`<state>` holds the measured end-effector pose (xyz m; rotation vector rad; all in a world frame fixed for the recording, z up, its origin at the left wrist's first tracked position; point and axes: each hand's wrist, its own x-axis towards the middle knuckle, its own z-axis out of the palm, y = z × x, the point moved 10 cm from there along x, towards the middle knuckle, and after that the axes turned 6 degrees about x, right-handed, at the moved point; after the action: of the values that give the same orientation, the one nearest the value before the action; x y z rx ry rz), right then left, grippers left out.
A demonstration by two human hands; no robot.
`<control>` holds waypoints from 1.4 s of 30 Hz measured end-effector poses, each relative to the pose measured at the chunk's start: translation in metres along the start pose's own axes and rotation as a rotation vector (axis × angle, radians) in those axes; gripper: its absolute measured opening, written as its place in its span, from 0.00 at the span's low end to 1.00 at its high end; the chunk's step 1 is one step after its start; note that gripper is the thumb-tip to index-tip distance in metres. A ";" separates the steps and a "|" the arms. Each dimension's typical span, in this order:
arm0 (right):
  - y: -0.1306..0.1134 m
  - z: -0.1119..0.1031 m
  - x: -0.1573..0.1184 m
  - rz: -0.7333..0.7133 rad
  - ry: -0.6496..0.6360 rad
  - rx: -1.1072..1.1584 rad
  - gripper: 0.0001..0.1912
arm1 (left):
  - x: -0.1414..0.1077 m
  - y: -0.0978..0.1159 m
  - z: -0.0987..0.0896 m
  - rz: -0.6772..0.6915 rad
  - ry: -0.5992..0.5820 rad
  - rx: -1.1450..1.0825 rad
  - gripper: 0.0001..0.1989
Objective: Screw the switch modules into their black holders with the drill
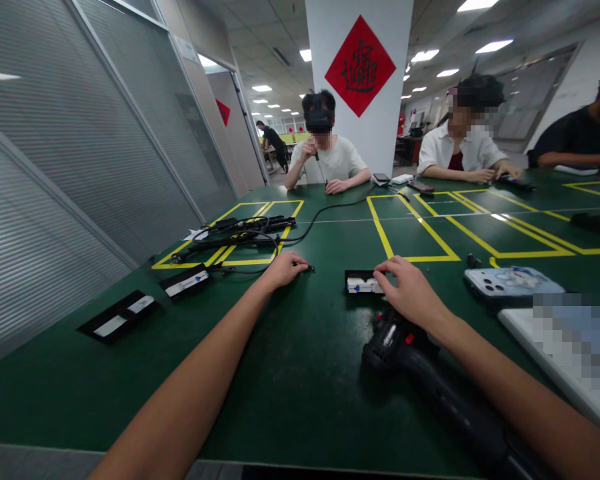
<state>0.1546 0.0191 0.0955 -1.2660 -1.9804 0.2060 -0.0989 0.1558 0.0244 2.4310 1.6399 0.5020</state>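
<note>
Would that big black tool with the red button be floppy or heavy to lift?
The rounded black plastic-looking tool is probably stiff: its outside looks hard. It may be heavy, being bulky, and might rock on its curved sides.

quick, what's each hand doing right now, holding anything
Left hand: closed, fingertips pinching a small dark piece.
Right hand: fingers at the right end of a black-and-white piece; whether gripping or only touching cannot be told.
</note>
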 end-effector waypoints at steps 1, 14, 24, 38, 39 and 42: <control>0.000 -0.001 0.000 0.000 0.003 -0.002 0.11 | 0.000 0.000 0.000 -0.002 -0.002 0.002 0.15; 0.003 -0.004 0.001 -0.002 0.018 -0.018 0.09 | -0.002 -0.003 0.000 -0.026 -0.031 0.014 0.14; 0.006 0.002 0.002 -0.031 -0.045 -0.031 0.09 | -0.025 0.096 -0.036 0.265 0.296 -0.003 0.18; 0.020 0.019 0.001 -0.043 -0.172 -0.045 0.16 | -0.041 0.173 0.023 0.496 0.097 -0.169 0.27; 0.019 0.019 0.001 -0.044 -0.176 -0.045 0.15 | -0.041 0.173 0.021 0.487 0.095 -0.178 0.27; 0.016 0.020 0.001 -0.050 -0.184 -0.045 0.10 | -0.044 0.176 0.018 0.473 0.087 -0.206 0.27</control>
<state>0.1524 0.0326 0.0736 -1.2628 -2.1815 0.2619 0.0449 0.0493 0.0561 2.6579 0.9661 0.8066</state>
